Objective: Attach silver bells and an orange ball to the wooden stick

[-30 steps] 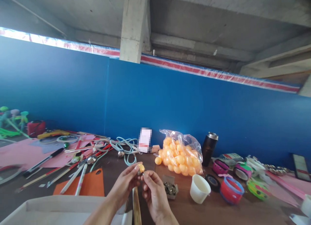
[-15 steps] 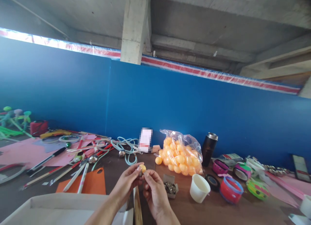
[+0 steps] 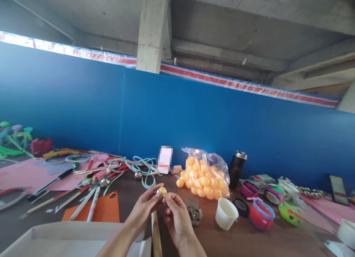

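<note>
Between the thumb and fingers of my left hand (image 3: pixel 144 205) is a small yellow-orange ball (image 3: pixel 162 191), with a shiny silvery patch at its left side. It looks like the balls in the clear plastic bag (image 3: pixel 205 173) behind. My right hand (image 3: pixel 176 214) is closed in a pinch close against the ball's right side; whatever its fingertips hold is too small to make out. Just right of that hand stands a small open box (image 3: pixel 195 213) of shiny metal bits. One loose orange ball (image 3: pixel 180 183) lies beside the bag.
A white cup (image 3: pixel 226 213), black tape roll (image 3: pixel 241 207) and black bottle (image 3: pixel 237 169) stand to the right, with colourful small containers beyond. Sticks, markers and an orange sheet (image 3: pixel 107 209) spread leftward. A pale tray (image 3: pixel 74 234) occupies the front left. A blue partition (image 3: pixel 177 112) rises behind.
The view has shifted slightly. More of the ball's yellow face and a silvery patch show between my fingers; both hands stay in nearly the same place.
</note>
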Demonstrator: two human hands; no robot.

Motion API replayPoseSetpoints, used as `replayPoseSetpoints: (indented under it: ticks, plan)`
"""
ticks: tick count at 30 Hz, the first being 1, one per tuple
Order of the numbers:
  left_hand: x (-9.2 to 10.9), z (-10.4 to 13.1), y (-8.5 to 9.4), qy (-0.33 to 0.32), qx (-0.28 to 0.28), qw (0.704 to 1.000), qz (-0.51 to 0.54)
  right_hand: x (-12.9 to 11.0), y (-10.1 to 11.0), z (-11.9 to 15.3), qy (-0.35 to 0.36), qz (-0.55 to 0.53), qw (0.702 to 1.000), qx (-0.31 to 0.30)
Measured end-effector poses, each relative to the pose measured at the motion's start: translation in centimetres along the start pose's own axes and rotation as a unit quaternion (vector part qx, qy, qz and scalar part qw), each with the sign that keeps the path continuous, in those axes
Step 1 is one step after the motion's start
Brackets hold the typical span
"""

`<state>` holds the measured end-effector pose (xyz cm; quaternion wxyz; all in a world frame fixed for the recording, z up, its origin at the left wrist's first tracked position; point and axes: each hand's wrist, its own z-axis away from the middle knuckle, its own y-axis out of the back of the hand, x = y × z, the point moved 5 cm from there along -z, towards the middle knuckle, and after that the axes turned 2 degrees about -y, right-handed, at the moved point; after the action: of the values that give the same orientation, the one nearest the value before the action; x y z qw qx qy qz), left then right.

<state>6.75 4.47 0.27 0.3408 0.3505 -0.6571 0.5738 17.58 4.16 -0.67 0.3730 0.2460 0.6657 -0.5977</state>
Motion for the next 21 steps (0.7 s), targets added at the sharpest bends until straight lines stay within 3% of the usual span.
replayPoseSetpoints:
  ticks: [8,21]
  plan:
    - [0.5,0.0,-0.4,-0.029,-0.02,0.999,-0.041,-0.2,0.3,-0.1,0.005,-0.005,1.0,-0.002]
    - [1.8,-0.1,-0.3,-0.077,-0.04,0.969,-0.233,-1.0,0.3,-0.1,-0.018,0.019,1.0,-0.008]
